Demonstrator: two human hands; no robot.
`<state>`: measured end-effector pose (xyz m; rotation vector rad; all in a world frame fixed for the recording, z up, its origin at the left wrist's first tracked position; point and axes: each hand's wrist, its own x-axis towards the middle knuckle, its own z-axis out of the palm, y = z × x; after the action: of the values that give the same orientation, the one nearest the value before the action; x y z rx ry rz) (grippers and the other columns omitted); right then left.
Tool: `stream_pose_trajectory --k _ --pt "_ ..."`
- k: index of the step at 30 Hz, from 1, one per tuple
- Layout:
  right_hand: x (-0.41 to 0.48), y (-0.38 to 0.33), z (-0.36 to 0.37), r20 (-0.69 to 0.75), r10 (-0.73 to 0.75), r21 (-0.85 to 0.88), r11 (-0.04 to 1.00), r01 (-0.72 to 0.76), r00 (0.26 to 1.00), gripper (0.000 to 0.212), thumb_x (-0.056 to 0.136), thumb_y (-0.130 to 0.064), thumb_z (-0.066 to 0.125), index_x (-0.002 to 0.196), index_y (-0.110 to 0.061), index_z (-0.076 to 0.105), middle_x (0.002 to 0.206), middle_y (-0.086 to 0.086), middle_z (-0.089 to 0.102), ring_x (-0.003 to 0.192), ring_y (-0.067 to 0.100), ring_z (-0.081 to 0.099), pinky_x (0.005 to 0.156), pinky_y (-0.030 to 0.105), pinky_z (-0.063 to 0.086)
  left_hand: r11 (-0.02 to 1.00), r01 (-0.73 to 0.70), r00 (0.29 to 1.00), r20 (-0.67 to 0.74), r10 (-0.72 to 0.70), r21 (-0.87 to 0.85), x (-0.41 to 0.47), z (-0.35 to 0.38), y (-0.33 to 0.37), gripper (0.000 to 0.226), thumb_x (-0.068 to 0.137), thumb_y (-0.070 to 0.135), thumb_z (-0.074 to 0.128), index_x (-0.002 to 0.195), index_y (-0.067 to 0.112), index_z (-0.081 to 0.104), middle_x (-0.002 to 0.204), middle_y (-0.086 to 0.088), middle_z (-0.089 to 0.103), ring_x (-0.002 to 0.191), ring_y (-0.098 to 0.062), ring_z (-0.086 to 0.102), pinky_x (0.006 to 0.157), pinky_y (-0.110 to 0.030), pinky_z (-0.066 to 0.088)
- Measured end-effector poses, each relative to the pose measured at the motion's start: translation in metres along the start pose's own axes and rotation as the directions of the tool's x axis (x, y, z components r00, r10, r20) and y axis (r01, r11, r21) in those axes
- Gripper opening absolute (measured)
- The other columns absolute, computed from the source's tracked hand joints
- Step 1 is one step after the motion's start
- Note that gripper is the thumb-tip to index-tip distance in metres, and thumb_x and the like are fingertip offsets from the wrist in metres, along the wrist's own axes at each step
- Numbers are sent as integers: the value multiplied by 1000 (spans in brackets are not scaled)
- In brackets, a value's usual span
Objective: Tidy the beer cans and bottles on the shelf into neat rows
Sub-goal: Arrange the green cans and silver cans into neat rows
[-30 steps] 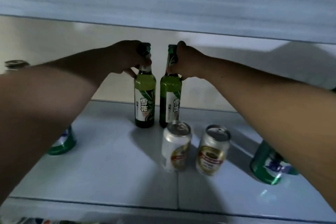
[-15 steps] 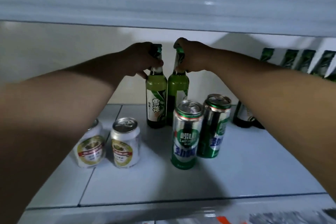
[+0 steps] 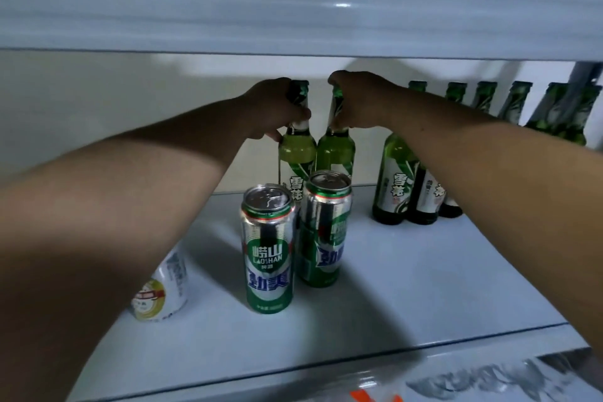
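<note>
My left hand [image 3: 275, 109] grips the neck of a green beer bottle [image 3: 296, 153] at the back of the white shelf [image 3: 408, 287]. Right beside it, my right hand [image 3: 355, 101] grips the neck of a second green bottle [image 3: 336, 152]. Both bottles are upright and close together. Two tall green Laoshan cans [image 3: 267, 251] [image 3: 324, 228] stand in front of them and hide their lower halves. A row of several green bottles [image 3: 396, 179] runs along the back right.
A short white and gold can [image 3: 161, 290] stands at the left, half hidden under my left forearm. The upper shelf's edge [image 3: 293, 10] hangs low over the bottle tops. Below the shelf's front lip, packaging [image 3: 489, 382] shows at the bottom right.
The two held bottles have travelled right along the shelf, past the short cans to behind the tall green cans. The row of bottles at the right has come into view.
</note>
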<state>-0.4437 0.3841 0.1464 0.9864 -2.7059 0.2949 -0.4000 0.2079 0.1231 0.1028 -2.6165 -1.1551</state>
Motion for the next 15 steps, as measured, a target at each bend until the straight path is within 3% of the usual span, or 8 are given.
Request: stream_pose_trajectory --k 3,15 --pt "-4 13 -1 -17 24 -28 999 -24 1000 77 82 -16 77 145 -5 35 138 16 51 121 30 52 94 36 48 1000 -5 1000 -2 5 8 5 14 10 36 84 20 74 117 13 61 112 -11 66 103 -27 65 78 -49 62" --pt "-17 46 -3 -68 67 -56 996 -71 995 76 84 -19 73 146 -3 31 133 19 51 117 33 52 93 39 49 999 -18 1000 -3 18 44 14 48 37 41 87 21 73 124 12 57 114 -11 65 99 -29 66 77 -45 62"
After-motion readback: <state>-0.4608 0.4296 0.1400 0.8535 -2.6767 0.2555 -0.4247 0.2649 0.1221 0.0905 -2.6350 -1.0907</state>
